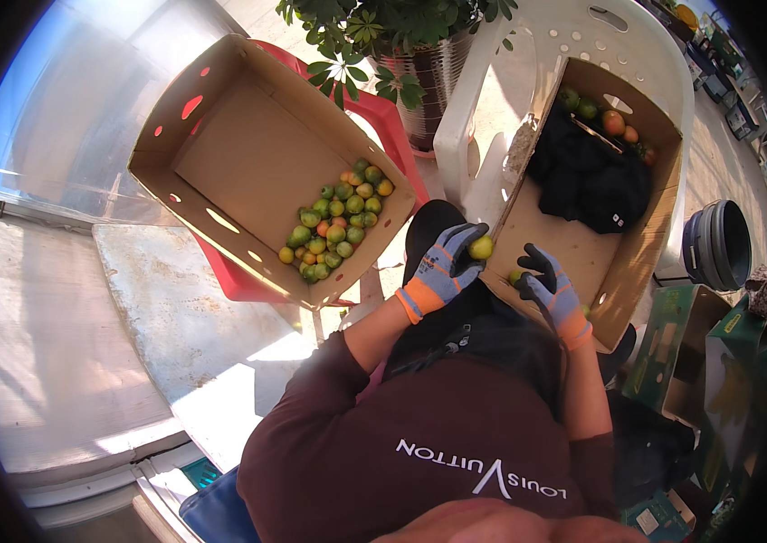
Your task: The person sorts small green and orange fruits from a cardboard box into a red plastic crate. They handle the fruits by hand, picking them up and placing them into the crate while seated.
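Note:
My left hand (443, 263), in a grey, orange and black work glove, grips a yellow-green tomato (481, 248) at its fingertips. It is beside the near left edge of the right cardboard box (563, 261). Gloved the same way, my right hand (551, 285) hangs over that box's near end, fingers apart. Just left of its thumb a small green tomato (515, 277) shows in part; whether they touch is unclear. Another bit of green tomato (585, 310) peeks out beside the right wrist. Several small green and orange tomatoes (339, 220) fill one corner of the left cardboard box (241, 136).
Black cloth (590, 173) and several larger tomatoes (614, 123) occupy the right box's far end. A red plastic stool (393, 122) supports the left box; a white plastic chair (560, 30) supports the right. A potted plant (417, 78) stands between. Buckets (716, 244) and green cartons (665, 339) are right.

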`<state>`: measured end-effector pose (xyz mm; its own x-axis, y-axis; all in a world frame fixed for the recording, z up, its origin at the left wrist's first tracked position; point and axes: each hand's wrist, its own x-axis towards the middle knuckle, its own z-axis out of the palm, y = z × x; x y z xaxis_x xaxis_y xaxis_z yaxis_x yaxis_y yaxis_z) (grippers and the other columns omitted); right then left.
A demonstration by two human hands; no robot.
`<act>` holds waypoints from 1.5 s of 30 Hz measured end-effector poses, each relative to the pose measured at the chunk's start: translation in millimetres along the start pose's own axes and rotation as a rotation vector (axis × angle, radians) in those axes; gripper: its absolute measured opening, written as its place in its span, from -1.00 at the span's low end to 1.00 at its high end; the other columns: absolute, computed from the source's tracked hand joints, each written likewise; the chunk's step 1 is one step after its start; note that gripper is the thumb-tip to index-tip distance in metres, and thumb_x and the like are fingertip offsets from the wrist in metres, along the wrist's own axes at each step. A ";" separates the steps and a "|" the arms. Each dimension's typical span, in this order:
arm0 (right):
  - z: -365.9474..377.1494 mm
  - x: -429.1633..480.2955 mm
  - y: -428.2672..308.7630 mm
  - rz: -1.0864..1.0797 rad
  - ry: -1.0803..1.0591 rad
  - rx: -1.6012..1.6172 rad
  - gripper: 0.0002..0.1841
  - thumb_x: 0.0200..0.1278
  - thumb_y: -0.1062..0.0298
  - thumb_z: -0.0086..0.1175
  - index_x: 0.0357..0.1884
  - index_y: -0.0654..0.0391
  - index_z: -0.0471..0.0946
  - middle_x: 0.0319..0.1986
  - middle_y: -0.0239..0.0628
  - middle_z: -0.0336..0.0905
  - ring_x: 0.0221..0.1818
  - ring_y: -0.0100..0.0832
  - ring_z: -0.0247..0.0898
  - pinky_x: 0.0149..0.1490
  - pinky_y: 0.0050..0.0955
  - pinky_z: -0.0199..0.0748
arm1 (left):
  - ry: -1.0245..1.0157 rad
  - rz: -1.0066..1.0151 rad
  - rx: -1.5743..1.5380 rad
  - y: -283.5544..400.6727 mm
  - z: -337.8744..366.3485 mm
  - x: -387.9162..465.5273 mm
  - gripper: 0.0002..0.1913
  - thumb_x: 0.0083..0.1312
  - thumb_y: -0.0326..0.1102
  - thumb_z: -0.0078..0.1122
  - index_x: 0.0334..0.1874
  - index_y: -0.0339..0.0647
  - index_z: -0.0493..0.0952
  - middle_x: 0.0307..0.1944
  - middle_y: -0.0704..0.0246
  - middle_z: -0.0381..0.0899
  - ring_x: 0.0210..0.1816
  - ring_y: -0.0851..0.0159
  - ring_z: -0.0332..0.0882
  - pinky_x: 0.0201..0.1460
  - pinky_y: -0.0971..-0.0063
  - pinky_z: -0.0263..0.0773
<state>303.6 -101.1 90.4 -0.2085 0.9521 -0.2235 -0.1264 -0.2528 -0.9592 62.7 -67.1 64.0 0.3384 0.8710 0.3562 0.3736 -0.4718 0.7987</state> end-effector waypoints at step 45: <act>-71.0 -30.4 80.2 -0.017 0.248 -1.087 -0.44 0.26 0.14 0.17 0.27 0.12 0.40 0.14 0.02 0.47 0.19 0.02 0.40 0.26 -0.16 0.36 | -0.112 -0.739 1.191 -117.3 -132.3 -55.0 -0.47 0.25 -0.35 0.09 0.31 0.14 0.39 0.30 0.19 0.36 0.28 -0.03 0.36 0.32 0.10 0.29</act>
<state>368.7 -138.1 7.9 -0.0004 0.9927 -0.1207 0.8142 -0.0698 -0.5763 -113.9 -41.5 15.0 -0.2104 0.9766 -0.0447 0.9714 0.2037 -0.1220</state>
